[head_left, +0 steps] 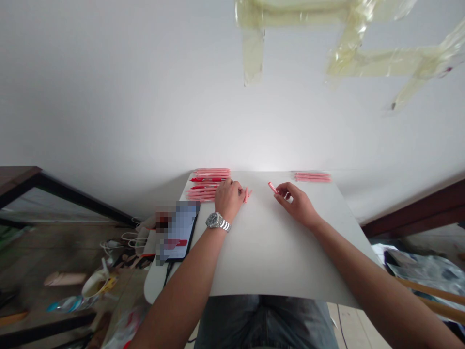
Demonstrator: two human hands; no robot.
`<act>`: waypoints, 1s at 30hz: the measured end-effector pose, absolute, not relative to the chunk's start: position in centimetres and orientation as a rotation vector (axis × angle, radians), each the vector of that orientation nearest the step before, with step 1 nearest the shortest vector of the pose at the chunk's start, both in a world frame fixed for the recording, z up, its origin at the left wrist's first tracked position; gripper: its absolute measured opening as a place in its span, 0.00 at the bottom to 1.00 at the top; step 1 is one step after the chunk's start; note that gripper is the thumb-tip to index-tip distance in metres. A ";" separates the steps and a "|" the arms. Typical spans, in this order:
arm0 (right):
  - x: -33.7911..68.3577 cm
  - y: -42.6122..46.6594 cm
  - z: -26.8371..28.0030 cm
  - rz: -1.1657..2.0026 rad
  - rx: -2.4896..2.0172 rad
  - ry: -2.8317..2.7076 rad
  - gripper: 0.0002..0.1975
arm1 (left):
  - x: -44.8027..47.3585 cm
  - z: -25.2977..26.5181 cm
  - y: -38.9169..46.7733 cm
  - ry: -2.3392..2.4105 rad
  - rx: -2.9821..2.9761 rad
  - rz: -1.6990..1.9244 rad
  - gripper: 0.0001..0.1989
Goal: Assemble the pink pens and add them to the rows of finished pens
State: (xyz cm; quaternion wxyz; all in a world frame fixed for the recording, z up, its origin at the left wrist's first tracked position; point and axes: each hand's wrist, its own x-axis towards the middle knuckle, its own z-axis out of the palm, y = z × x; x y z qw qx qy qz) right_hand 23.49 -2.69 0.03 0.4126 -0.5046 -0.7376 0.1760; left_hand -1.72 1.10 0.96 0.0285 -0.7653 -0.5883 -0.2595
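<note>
My left hand (228,196), with a metal watch on its wrist, is beside the left pile of pink pens (203,195). Its thumb and forefinger close on a short pink pen part (246,195); a smaller pink bit seems to poke out behind that part. Some of its fingers reach over the right ends of the pile, where a red pen (207,180) lies among the pink ones. Across a gap, my right hand (293,198) pinches a short pink pen piece (272,187) between thumb and fingertips, its free end pointing up and left.
A smaller row of pink pens (313,177) lies at the back right of the white table (269,252). On the left edge rests a phone (181,232) with a cable. A white wall with yellowish tape (301,14) rises directly behind. Clutter covers the floor.
</note>
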 end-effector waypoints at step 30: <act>23.5 -2.7 -0.1 0.449 -1.274 -1.883 0.10 | -1.1 0.5 1.2 -1.752 -2.481 -1.308 0.06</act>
